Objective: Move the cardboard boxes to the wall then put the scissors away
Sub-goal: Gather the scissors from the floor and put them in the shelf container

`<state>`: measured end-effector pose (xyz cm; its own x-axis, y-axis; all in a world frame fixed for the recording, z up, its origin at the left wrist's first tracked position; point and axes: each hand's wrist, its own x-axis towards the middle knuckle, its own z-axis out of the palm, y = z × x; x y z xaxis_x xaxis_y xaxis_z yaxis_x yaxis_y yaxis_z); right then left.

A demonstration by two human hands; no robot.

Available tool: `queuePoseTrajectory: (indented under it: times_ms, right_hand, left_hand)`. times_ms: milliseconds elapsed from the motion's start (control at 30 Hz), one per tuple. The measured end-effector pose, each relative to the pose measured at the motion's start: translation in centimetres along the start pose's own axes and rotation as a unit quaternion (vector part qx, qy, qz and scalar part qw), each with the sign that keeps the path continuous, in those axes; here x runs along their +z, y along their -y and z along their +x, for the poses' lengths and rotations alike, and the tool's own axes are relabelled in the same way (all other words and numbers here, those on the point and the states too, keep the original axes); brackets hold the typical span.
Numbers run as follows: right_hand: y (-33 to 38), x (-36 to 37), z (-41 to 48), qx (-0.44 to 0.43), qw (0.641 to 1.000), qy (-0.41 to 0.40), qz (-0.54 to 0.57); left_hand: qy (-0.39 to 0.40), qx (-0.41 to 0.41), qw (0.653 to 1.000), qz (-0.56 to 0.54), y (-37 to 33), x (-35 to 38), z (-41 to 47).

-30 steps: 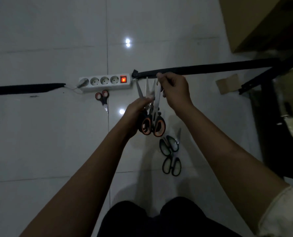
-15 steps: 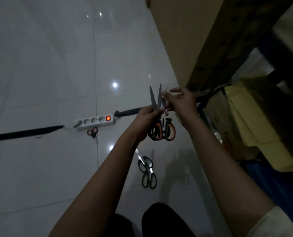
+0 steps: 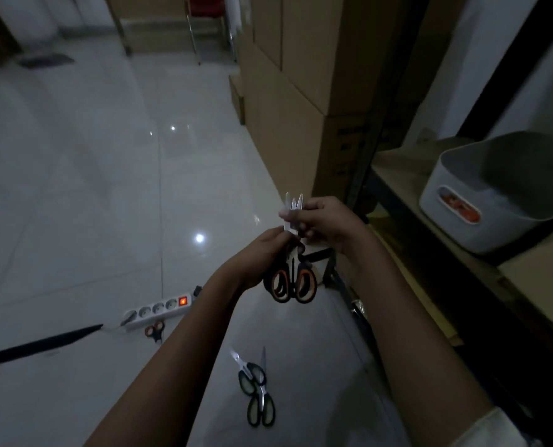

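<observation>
The left hand (image 3: 262, 258) gripped the likely stiff, light orange-and-black-handled steel scissors (image 3: 290, 283) near the pivot while the right hand (image 3: 325, 222) pinched their sharp blades, probably safer held by the handles

We note cardboard boxes (image 3: 301, 91) stacked upright at 1 o'clock. Orange-handled scissors (image 3: 291, 279), bundled, blades up and handles down, are held at centre. Two green-handled scissors (image 3: 258, 393) lie overlapping on the floor (image 3: 75, 221) at 6 o'clock; small red-handled scissors (image 3: 155, 330) lie at 8 o'clock.
</observation>
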<state>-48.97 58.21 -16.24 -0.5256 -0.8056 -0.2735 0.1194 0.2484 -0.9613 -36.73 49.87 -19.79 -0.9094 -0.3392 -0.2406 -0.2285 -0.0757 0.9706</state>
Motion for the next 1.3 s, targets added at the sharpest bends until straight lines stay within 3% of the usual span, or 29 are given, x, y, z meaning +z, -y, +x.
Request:
queuePoseTrajectory:
  times_ms: [133, 400, 633, 800, 900, 1000, 1067, 1200, 1300]
  right_hand:
    - [1.6, -0.8, -0.9, 0.007, 0.999, -0.044, 0.022]
    - [3.6, -2.9, -2.4, -0.014, 0.992, -0.123, -0.040]
    - [6.0, -4.8, -6.2, -0.100, 0.968, -0.224, -0.055]
    - [6.9, -6.6, -8.6, -0.159, 0.935, -0.314, -0.042]
    - [7.1, -7.8, -9.3, -0.188, 0.909, -0.366, -0.061]
    - [7.7, -8.6, -10.1, -0.211, 0.881, -0.413, -0.095]
    - [8.0, -9.0, -10.9, -0.222, 0.859, -0.442, -0.135]
    - [8.6, -10.0, -12.8, -0.222, 0.830, -0.480, -0.178]
    - [9.4, -11.0, -14.1, -0.228, 0.810, -0.513, -0.171]
  left_hand:
    - [0.071, 0.023, 0.997, 0.015, -2.2, 0.2, 0.6]
    - [0.133, 0.055, 0.988, 0.063, -4.7, 0.2, 2.8]
    - [0.209, 0.130, 0.964, 0.102, -8.7, 1.5, 4.9]
    - [0.214, 0.166, 0.958, 0.093, -10.9, 3.4, 7.1]
    - [0.170, 0.219, 0.949, 0.152, -12.5, 5.9, 8.4]
    - [0.113, 0.307, 0.886, 0.328, -13.0, 8.6, 10.4]
    - [0.148, 0.353, 0.838, 0.389, -13.2, 10.2, 11.3]
    - [0.219, 0.380, 0.778, 0.449, -13.8, 11.7, 13.1]
    - [0.218, 0.348, 0.749, 0.520, -13.1, 12.9, 14.1]
